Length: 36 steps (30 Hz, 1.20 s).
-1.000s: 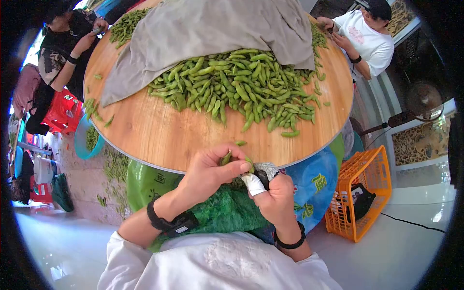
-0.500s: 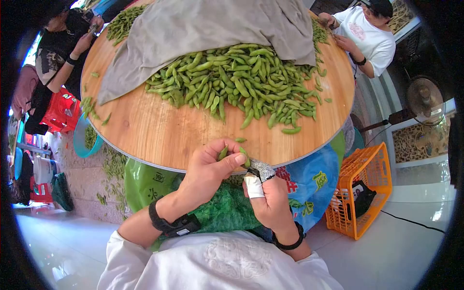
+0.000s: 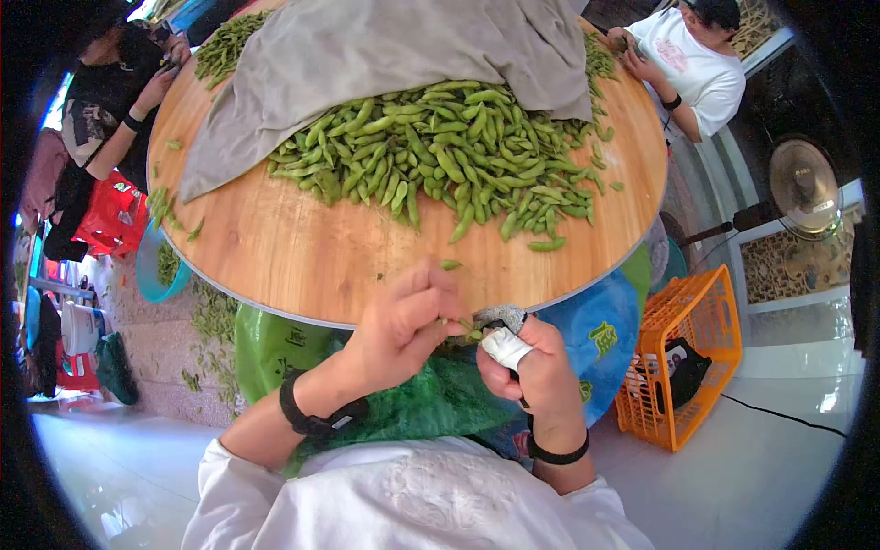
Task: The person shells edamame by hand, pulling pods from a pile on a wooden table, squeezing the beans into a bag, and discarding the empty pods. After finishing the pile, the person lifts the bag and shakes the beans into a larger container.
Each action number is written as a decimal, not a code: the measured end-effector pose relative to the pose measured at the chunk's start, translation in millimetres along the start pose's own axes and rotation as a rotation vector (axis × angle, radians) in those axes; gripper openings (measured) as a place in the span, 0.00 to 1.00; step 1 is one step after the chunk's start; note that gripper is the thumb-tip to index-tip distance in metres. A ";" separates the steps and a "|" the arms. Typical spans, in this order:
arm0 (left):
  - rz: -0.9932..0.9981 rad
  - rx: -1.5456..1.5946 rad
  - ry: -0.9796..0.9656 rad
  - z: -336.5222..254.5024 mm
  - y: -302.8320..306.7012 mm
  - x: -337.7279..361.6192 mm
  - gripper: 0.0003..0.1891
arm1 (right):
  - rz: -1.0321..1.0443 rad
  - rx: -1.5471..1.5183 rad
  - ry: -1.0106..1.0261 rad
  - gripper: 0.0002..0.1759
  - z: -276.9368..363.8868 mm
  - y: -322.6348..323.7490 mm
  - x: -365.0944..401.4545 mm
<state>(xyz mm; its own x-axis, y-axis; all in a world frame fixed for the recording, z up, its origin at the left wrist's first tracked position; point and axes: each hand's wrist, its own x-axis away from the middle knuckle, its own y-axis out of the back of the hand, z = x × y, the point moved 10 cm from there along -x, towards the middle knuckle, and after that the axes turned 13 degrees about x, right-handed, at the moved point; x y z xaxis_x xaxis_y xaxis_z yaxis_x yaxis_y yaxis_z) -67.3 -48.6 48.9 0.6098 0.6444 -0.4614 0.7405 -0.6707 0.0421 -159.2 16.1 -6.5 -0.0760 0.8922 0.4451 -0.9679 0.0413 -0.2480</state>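
Green bean pods (image 3: 440,151) lie heaped on the round wooden table (image 3: 321,261), partly under a grey cloth (image 3: 367,50). Over the table's near edge is my left hand (image 3: 401,325), fingers bent and slightly blurred, with what it holds too small to name. Close beside it my right hand (image 3: 527,357) is closed, with white wrapping and a grey speckled cover on its fingers. Small green pod pieces (image 3: 472,330) show between the two hands, at the right fingertips. A single pod (image 3: 450,264) lies just beyond my left fingers. Below the hands is a green mesh bag (image 3: 426,403).
One person (image 3: 115,92) sits at the far left and another (image 3: 692,64) at the right, both handling pods. An orange crate (image 3: 674,367) and a fan (image 3: 802,188) stand at the right. A turquoise basin (image 3: 163,266) and scattered pods are at the left.
The whole pods between my fingers no longer show; small pieces are there instead. My left fingers have lifted and loosened, and my right hand has moved slightly right and down.
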 end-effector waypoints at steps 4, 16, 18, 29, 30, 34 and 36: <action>0.113 -0.381 -0.169 -16.7 -15.0 6.6 0.11 | 0.026 0.019 0.030 0.05 -2.6 2.2 -1.1; -0.170 -1.165 0.502 -66.2 119.4 56.0 0.13 | -0.293 1.014 0.449 0.10 33.9 18.6 16.7; -0.110 -1.349 0.484 -87.8 124.2 54.0 0.14 | -0.284 1.075 0.361 0.11 23.7 26.0 13.5; 0.262 -0.733 0.193 12.7 10.2 -34.1 0.10 | -0.299 0.913 0.427 0.12 31.7 7.7 12.4; 0.287 -0.706 0.150 21.6 4.2 -36.8 0.11 | -0.303 0.895 0.394 0.12 27.8 12.1 13.1; 0.446 -0.729 0.368 58.0 7.3 -37.2 0.14 | -0.286 0.894 0.450 0.12 29.7 12.5 15.9; 0.229 -0.415 0.641 60.9 27.5 -33.4 0.14 | -0.272 0.756 0.395 0.11 22.5 17.6 11.1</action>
<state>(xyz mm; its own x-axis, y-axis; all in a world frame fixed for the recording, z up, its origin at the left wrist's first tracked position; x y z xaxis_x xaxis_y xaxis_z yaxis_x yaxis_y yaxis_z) -84.5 -111.0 11.4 0.7097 0.6777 0.1926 0.5452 -0.7015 0.4590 -182.4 16.6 13.4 0.1324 0.9903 0.0423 -0.8503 0.0916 0.5182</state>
